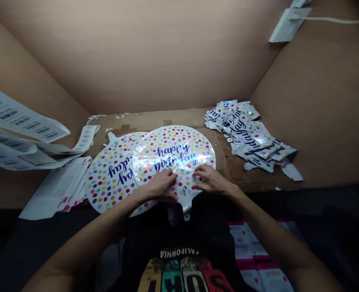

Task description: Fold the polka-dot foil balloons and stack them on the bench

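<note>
A shiny dotted birthday balloon (173,152) is lying flat on the wooden table (179,119), partly on top of another dotted balloon (109,178). The left hand (161,185) and the right hand (210,179) are pressing down on it, open and flat, holding nothing tight. A pile of folded balloons (246,134) is sitting to the right, and barcode label sheets (15,121) are hanging at the left.
</note>
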`<state>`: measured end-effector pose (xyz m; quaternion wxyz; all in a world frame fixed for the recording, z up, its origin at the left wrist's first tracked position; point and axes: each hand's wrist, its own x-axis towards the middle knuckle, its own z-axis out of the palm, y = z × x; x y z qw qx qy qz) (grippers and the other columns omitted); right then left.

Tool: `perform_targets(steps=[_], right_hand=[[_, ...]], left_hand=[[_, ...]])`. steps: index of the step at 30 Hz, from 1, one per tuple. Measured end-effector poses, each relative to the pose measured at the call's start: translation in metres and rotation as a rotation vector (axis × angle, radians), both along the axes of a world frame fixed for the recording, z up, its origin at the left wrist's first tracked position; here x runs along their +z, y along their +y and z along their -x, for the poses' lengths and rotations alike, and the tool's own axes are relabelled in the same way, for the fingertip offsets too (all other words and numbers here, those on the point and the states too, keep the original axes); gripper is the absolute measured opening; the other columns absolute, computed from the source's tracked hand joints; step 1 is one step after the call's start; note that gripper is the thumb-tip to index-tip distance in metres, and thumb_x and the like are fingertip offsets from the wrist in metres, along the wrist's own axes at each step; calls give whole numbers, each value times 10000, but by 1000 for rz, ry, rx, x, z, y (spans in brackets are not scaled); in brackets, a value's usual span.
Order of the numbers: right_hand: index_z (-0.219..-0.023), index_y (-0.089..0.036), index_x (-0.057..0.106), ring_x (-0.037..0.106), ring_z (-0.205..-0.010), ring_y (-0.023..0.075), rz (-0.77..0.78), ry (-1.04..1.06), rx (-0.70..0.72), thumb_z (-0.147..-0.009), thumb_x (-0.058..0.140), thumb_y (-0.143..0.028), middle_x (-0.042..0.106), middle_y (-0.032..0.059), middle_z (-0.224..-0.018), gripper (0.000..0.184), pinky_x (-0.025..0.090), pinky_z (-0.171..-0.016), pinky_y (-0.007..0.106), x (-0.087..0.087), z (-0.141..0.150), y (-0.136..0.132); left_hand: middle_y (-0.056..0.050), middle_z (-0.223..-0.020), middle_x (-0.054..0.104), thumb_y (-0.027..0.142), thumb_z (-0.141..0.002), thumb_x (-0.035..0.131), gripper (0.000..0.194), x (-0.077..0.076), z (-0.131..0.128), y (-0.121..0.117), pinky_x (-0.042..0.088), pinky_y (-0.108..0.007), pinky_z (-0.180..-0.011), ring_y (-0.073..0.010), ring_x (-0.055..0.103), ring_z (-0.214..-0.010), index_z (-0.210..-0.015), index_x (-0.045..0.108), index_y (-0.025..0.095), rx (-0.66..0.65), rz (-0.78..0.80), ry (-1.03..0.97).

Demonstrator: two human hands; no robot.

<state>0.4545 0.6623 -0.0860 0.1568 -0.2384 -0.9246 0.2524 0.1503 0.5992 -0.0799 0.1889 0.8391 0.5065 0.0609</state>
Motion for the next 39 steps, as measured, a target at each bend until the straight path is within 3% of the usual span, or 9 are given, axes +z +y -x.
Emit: perform_targets(steps=[6, 11, 13, 20, 24, 26, 29, 34, 39], right_hand=[[-1239, -198, 692, 560, -1082, 287, -39, -101, 41, -865, 750, -646, 627, 137, -1163, 586, 456, -967, 419, -4, 5, -10], [-1031, -187, 702, 590, -935, 230, -63, -71, 18, -1058, 545, -425, 675, 97, -976, 287, 411, -877, 353, 4, 15, -7], [-850, -189, 666, 569, -814, 201, -53, -64, 15, -1095, 447, -376, 657, 69, -840, 378, 387, -824, 337, 11, 20, -1], [-777, -201, 612, 518, -655, 174, 91, -66, -216, -1070, 429, -425, 643, 54, -733, 411, 336, -660, 298, 8, 34, 15], [-842, -195, 649, 567, -695, 183, 175, -10, -225, -1048, 480, -440, 670, 56, -778, 362, 379, -672, 293, 4, 32, 16], [-1088, -198, 688, 635, -845, 208, 211, 29, -103, -979, 616, -420, 721, 80, -974, 258, 438, -745, 299, 7, 26, 14], [-1376, -231, 604, 640, -1071, 245, 48, -45, 57, -893, 678, -239, 699, 113, -1213, 489, 442, -921, 348, 13, 22, 7], [-864, -200, 659, 575, -744, 181, -147, -227, 86, -892, 565, -153, 674, 46, -812, 109, 372, -774, 307, 14, 45, -8], [-650, -206, 581, 438, -570, 143, 189, -201, -10, -903, 577, -326, 576, 0, -606, 279, 306, -597, 270, 9, 60, 19]], left_hand=[[-77, -931, 633, 398, -1042, 496, 342, -13, -4, -15, 420, -310, -766, -201, 581, -846, -829, 640, 172, 81, 68, -119], [-34, -744, 622, 492, -1040, 420, 464, 11, 9, 6, 388, -293, -669, -172, 543, -687, -802, 650, 168, 159, 339, -200], [-21, -717, 606, 520, -1024, 435, 470, 22, 15, 5, 385, -284, -646, -162, 529, -663, -817, 660, 164, 172, 409, -235], [-94, -1219, 596, 475, -730, 871, 609, 30, 23, -28, 503, -315, -788, -233, 597, -986, -1198, 583, 212, 99, 6, -190], [-75, -994, 643, 167, -952, 598, 112, 18, 19, -36, 484, -336, -813, -225, 605, -910, -1061, 602, 193, 78, -215, 26], [-73, -904, 646, 71, -983, 450, 197, 13, 19, -37, 478, -342, -808, -216, 606, -851, -988, 612, 182, 75, -269, 59], [-85, -924, 668, 56, -989, 420, 255, 9, 22, -41, 487, -354, -826, -225, 622, -878, -1052, 636, 176, 43, -318, 14], [-135, -1147, 660, 324, -959, 689, 390, 7, 24, -49, 511, -416, -900, -292, 618, -1064, -1303, 567, 186, 5, -333, 22], [-90, -906, 672, 108, -1036, 413, 241, -6, 29, -61, 526, -363, -792, -229, 647, -852, -1085, 644, 161, 0, -388, 98]])
